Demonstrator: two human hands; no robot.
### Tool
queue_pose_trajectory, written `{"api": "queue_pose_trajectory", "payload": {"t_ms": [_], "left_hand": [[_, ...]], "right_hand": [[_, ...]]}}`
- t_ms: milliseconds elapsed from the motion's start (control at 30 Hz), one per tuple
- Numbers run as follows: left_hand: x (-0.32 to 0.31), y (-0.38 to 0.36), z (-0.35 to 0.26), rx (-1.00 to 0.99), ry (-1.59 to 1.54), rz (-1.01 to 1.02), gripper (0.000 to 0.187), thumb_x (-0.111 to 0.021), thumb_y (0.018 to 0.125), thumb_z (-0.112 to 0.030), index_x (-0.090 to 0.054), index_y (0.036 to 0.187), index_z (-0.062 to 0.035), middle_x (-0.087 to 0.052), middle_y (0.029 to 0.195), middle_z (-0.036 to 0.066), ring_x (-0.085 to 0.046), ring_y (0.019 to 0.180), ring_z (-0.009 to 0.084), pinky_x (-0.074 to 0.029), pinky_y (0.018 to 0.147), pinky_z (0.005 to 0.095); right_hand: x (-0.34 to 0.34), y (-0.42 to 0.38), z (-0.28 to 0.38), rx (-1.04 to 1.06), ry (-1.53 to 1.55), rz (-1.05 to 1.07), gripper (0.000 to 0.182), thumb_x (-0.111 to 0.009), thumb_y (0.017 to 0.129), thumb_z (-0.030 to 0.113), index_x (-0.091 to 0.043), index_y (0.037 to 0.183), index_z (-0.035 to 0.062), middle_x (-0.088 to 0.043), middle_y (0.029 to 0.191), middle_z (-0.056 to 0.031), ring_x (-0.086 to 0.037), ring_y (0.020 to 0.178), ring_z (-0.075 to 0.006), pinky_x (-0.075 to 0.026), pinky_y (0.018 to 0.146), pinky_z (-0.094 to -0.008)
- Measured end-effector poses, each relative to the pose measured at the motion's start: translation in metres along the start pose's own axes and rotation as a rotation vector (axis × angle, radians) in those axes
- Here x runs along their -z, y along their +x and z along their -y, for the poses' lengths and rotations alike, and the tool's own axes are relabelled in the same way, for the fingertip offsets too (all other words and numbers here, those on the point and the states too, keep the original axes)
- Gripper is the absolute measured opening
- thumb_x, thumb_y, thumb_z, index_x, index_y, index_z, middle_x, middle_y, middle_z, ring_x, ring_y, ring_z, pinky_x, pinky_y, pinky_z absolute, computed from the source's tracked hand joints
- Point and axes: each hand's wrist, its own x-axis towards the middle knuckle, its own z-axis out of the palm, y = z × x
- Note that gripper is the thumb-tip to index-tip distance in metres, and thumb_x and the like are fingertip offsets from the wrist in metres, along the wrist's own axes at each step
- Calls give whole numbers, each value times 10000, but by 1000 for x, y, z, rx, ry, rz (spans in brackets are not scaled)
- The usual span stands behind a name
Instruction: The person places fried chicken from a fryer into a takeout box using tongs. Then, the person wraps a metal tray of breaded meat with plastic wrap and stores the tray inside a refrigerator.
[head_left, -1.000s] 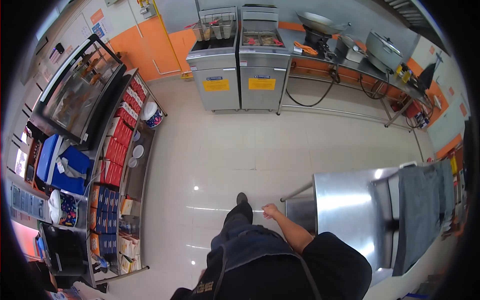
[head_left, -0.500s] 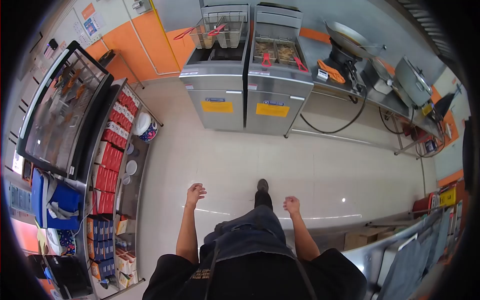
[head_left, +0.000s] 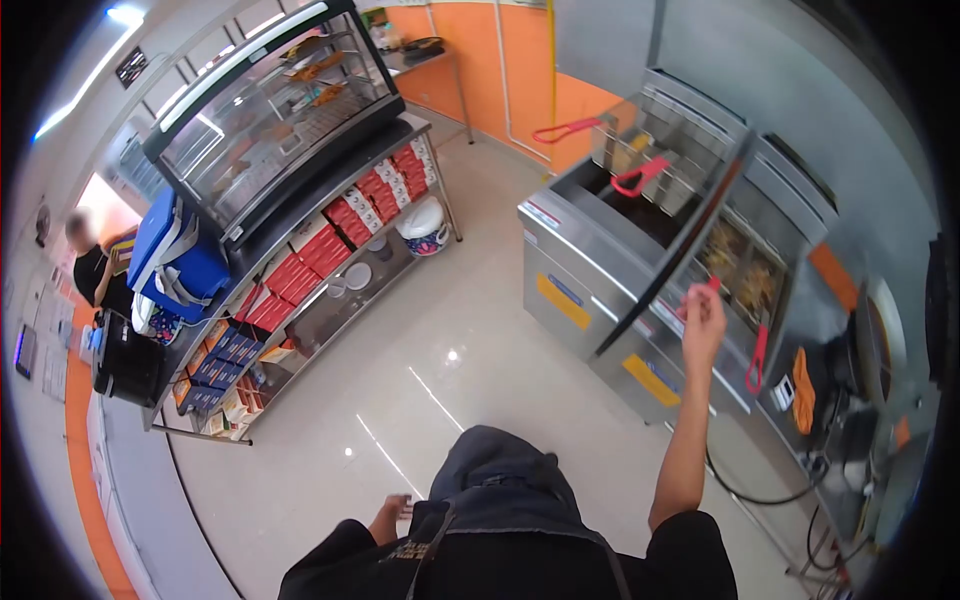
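R hand is now up at the R fryer, fingers closed round the red handle of a fry basket sitting in the vat w/ food in it. 0.5 s ago that hand hung loosely curled at waist height over the floor, well short of the fryers. L hand has dropped low beside the apron, fingers loosely open, holding nothing; before it was raised out front. View has swung: fryers, earlier straight ahead at top, now sit on the R, tilted. L fryer has 2 baskets hung above the oil, red handles sticking out. 2nd red handle hangs over the R fryer's front edge, near the hand, not touched. Display case & red boxes now upper L.
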Motion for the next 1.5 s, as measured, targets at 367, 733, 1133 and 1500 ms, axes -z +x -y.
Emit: {"api": "queue_pose_trajectory", "payload": {"t_ms": [367, 733, 1133, 1500], "left_hand": [[-37, 49, -97, 71, -339, 23, 300, -564, 823, -317, -557, 1023, -94, -619, 932, 113, -603, 818, 268, -494, 706, 451], [62, 110, -447, -226, -407, -39, 346, -555, 837, -271, -516, 1115, -69, -611, 953, 150, -634, 797, 280, -511, 677, 425], [82, 155, -600, -34, -350, 4, 353, -539, 843, -289, -503, 1121, -75, -605, 1008, 126, -637, 798, 283, -507, 688, 426], [137, 184, -662, 21, -362, -11, 345, -549, 848, -278, -498, 1133, -91, -594, 1015, 136, -632, 832, 288, -500, 710, 444]], "right_hand": [[-208, 275, 39, 243, -443, 448, 222, -615, 830, 248, -593, 903, 40, -613, 706, -96, -576, 630, -133, -464, 585, -297], [-257, 459, -150, -368, -1164, 425, 546, -502, 824, 462, -612, 932, -62, -611, 876, -281, -621, 799, -386, -489, 659, -446], [-278, 505, -160, -362, -1784, 552, 539, -703, 686, 473, -648, 991, 32, -635, 1009, -180, -604, 978, -316, -501, 792, -395], [-214, 551, -243, -553, -1584, 414, 502, -561, 724, 435, -627, 920, -22, -596, 961, -267, -564, 977, -397, -445, 798, -464]]}}
